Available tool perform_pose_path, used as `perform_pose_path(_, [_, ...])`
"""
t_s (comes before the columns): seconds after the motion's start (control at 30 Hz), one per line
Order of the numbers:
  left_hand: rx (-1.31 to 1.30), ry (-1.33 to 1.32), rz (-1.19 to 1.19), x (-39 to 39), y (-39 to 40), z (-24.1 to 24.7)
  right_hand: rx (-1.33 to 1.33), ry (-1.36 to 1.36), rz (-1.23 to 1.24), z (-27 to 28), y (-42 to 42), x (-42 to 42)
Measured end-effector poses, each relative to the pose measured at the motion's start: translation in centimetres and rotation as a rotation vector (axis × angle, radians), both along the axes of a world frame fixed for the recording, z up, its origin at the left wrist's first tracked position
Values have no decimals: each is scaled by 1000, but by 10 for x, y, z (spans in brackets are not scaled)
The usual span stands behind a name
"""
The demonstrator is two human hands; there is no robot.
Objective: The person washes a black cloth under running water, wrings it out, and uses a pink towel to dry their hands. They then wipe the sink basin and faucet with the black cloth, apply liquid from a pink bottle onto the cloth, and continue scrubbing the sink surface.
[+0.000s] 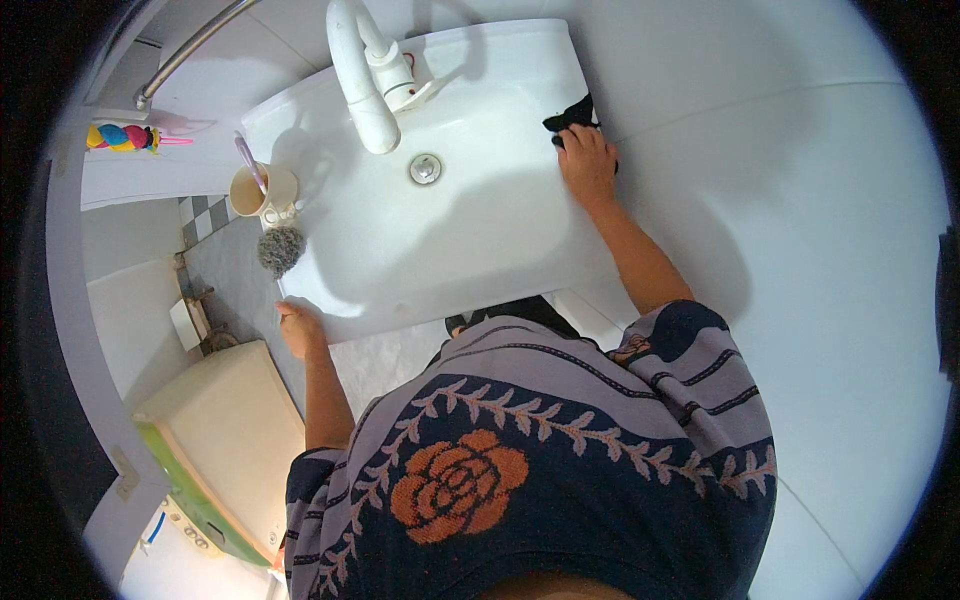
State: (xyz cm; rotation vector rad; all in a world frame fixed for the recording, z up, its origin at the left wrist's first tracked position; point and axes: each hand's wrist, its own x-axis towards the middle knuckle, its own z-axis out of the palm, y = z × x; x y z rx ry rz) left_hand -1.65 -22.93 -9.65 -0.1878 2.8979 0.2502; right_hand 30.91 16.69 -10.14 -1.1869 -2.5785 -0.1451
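A white ceramic washbasin (465,225) lies before me, with a metal drain plug (425,169) in its bowl and a white single-lever faucet (371,97) at the back. My right hand (588,161) grips a black cloth (574,115) on the basin's right rim, beside the tiled wall. My left hand (300,328) is at the front left corner of the basin, its fingers curled close to the edge; nothing shows in it. Just above that hand sits a grey scouring ball (281,251), near a beige cup (250,189) that holds a purple-handled toothbrush (251,161).
A curved metal bar (195,52) and a colourful braided item (124,138) are at the upper left. At the lower left stands a beige and green washing machine (225,397). The tiled wall (810,225) closes off the right side.
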Motion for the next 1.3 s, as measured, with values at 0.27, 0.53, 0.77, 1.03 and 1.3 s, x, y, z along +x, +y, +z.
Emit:
perform_pose_path(0.27, [-34, -38, 90, -3, 8, 4, 83, 48, 2, -10, 16, -9])
perform_pose_path(0.53, [-23, -24, 69, -2, 7, 1, -16, 14, -43, -1, 32, -22])
perform_pose_path(0.77, [13, -27, 90, -5, 5, -1, -213, 80, -77, 1, 36, -9])
perform_pose_path(1.03, [26, -4, 100, -3, 6, 0, -531, 366, -287, 46, 78, -14])
perform_pose_path(1.3, [-19, -10, 120, -6, 5, -3, -395, -107, -234, 25, 73, -34])
